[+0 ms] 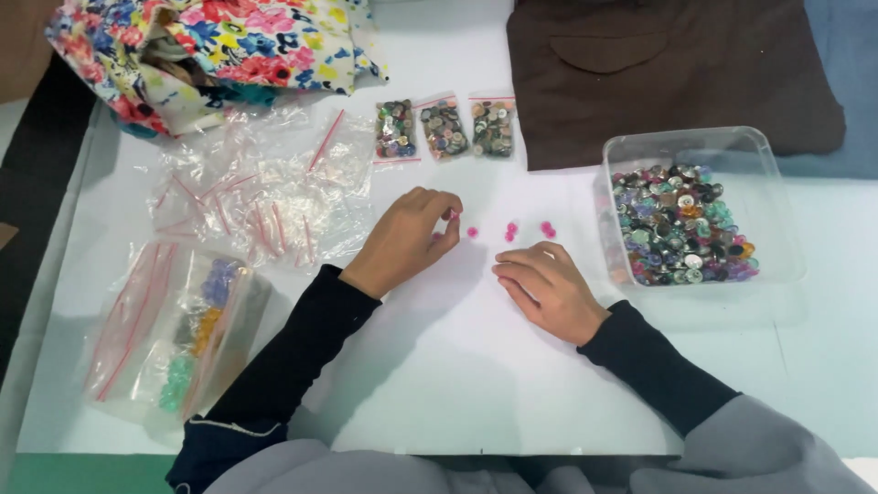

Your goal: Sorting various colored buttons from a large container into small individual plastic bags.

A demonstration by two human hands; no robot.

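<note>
My left hand (409, 238) is curled with its thumb and fingertips pinched on a small pink button (453, 215). Several more pink buttons lie on the white table just right of it: one pink button (473, 232), a pair of pink buttons (511, 230) and another pair of pink buttons (547, 229). My right hand (547, 288) rests flat on the table below them, fingers pointing left, holding nothing. A clear plastic tub (777, 183) full of mixed coloured buttons (681, 224) stands to the right.
Three small zip bags of mixed buttons (444, 129) lie at the back. A heap of empty zip bags (261, 197) sits left, filled bags of coloured buttons (197, 329) nearer me. Floral cloth (210, 46) and a brown garment (668, 73) lie at the far edge.
</note>
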